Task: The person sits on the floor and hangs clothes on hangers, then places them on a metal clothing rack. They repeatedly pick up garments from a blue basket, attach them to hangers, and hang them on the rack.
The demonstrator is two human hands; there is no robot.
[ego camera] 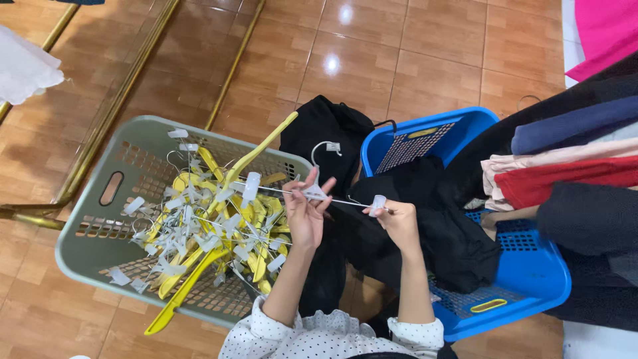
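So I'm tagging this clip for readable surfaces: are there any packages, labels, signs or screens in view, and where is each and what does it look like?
No packages, signs or screens.
Yellow plate on the blue basket, near rim: small, oblong; may be a label, too small to tell.
Second yellow plate, far rim: same shape and colour.
White tab on the hook of the clip hanger, held by the left hand and right hand: small, squarish.

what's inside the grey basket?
The grey basket holds a tangled pile of yellow hangers and white clip hangers; some yellow ones poke over the rim. Parts of its perforated floor show, but whatever lies beneath the pile is covered.
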